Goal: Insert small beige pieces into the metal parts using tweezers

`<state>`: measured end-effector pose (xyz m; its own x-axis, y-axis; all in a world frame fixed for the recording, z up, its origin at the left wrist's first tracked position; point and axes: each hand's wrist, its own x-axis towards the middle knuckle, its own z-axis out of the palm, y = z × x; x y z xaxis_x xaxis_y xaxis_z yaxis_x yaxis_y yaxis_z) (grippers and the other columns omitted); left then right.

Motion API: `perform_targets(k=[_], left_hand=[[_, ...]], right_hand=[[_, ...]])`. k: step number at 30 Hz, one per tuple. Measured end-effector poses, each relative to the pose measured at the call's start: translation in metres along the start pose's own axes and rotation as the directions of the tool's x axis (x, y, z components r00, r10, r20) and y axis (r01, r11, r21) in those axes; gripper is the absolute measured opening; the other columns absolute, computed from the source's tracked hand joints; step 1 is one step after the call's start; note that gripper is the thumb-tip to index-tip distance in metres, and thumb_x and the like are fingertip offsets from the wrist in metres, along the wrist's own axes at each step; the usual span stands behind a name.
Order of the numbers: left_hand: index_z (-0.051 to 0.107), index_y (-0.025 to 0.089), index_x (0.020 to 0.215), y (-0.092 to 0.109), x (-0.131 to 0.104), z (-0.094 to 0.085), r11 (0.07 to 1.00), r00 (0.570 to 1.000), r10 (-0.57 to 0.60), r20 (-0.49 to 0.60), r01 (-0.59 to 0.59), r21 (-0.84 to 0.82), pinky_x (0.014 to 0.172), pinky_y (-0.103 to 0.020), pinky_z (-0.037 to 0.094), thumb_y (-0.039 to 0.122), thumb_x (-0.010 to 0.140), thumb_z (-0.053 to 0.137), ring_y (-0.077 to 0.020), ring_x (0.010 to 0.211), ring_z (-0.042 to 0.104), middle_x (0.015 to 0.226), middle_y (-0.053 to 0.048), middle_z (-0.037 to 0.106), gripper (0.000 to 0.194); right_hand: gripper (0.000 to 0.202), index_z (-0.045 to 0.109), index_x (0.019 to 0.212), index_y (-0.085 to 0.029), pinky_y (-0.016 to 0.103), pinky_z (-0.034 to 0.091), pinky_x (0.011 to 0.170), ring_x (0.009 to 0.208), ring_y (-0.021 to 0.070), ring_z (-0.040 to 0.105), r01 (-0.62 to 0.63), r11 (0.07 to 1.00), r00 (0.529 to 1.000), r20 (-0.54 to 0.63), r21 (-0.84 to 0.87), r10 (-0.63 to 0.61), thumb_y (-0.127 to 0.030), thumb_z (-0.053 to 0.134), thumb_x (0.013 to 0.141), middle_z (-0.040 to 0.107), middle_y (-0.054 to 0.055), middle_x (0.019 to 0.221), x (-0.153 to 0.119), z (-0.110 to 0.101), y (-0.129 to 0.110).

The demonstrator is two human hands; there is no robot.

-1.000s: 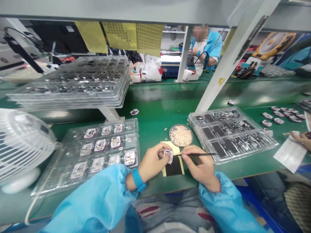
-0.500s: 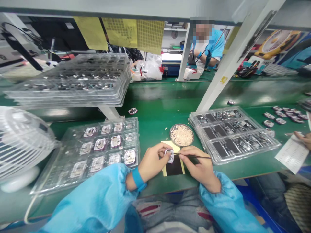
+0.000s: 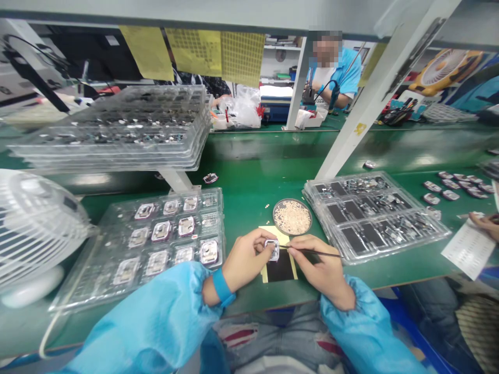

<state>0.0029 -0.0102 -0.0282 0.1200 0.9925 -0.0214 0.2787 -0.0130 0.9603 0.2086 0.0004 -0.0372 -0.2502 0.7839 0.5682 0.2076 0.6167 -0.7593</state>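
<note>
My left hand (image 3: 249, 257) is closed, pinching a small squarish watch case (image 3: 272, 250) with a pale rim and rounded corners between thumb and fingers. In my right hand (image 3: 317, 265) lies a thin dark rod-like tool (image 3: 323, 253), held like a pen. Its tip reaches the right edge of the case; whether it touches is too small to tell. Beneath both hands is a black pad (image 3: 279, 270) edged in pale yellow. Just beyond them stands a round dish (image 3: 292, 216) full of tiny beige pieces.
To the left, a clear tray (image 3: 117, 228) carries several similar cases, beside a white fan (image 3: 35, 228). Stacked trays (image 3: 374, 218) of dark flat parts and small components stand right. A slanted white post (image 3: 351, 122) rises behind. Another person's hand (image 3: 485, 224) holds a paper sheet at far right.
Both hands stay almost still, with the case and the tool in the same place. Two loose cases on the green strip beyond have shifted slightly left.
</note>
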Motion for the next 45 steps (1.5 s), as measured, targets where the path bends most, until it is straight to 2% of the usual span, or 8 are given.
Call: perform_targets(k=[8,13,20,33,45], left_hand=[[0.068,0.020,0.101,-0.0014,0.0004,-0.0001,1.000,1.000,0.000,0.003,0.000,-0.030,0.060,-0.021,0.047,0.021,0.086,0.062,-0.0111,0.063,0.060,0.073,0.002,0.068,0.016],[0.068,0.020,0.101,0.0001,-0.0002,-0.0008,1.000,1.000,0.005,0.006,-0.005,-0.012,0.057,-0.020,0.044,0.018,0.084,0.060,-0.0104,0.061,0.059,0.070,0.003,0.066,0.018],[0.069,0.021,0.102,-0.0017,-0.0016,-0.0004,0.998,1.000,0.016,-0.001,-0.016,0.067,0.053,-0.019,0.037,0.022,0.085,0.061,-0.0098,0.056,0.052,0.063,0.005,0.058,0.019],[0.070,0.020,0.102,0.0005,-0.0016,-0.0006,0.994,0.999,0.030,-0.010,-0.029,0.109,0.052,-0.020,0.037,0.027,0.086,0.061,-0.0109,0.057,0.053,0.065,0.003,0.058,0.020],[0.070,0.020,0.103,0.0013,-0.0014,-0.0009,0.992,1.000,0.028,-0.012,-0.026,0.122,0.054,-0.020,0.037,0.026,0.087,0.061,-0.0109,0.059,0.053,0.067,0.002,0.059,0.019]], right_hand=[[0.019,0.068,0.100,-0.022,0.040,0.056,0.083,0.092,0.0222,0.068,0.011,1.000,1.000,0.007,0.010,-0.011,-0.007,0.069,0.087,0.072,0.006,0.095,0.0002,-0.0007,-0.0044],[0.018,0.067,0.099,-0.022,0.040,0.056,0.083,0.092,0.0227,0.068,-0.005,1.000,1.000,0.012,0.018,0.005,-0.008,0.068,0.088,0.072,0.006,0.094,-0.0003,-0.0021,-0.0050],[0.020,0.066,0.100,-0.022,0.039,0.056,0.083,0.092,0.0216,0.068,0.037,0.999,0.999,0.032,0.005,-0.037,-0.007,0.067,0.088,0.072,0.006,0.096,0.0000,-0.0002,-0.0035],[0.024,0.065,0.104,-0.023,0.038,0.056,0.082,0.090,0.0225,0.068,0.132,0.986,0.988,0.095,-0.104,-0.122,-0.005,0.063,0.088,0.072,0.006,0.095,0.0016,0.0019,-0.0089],[0.024,0.064,0.104,-0.024,0.039,0.055,0.082,0.091,0.0222,0.067,0.133,0.985,0.988,0.093,-0.109,-0.123,-0.005,0.062,0.089,0.070,0.006,0.096,0.0016,0.0025,-0.0095]])
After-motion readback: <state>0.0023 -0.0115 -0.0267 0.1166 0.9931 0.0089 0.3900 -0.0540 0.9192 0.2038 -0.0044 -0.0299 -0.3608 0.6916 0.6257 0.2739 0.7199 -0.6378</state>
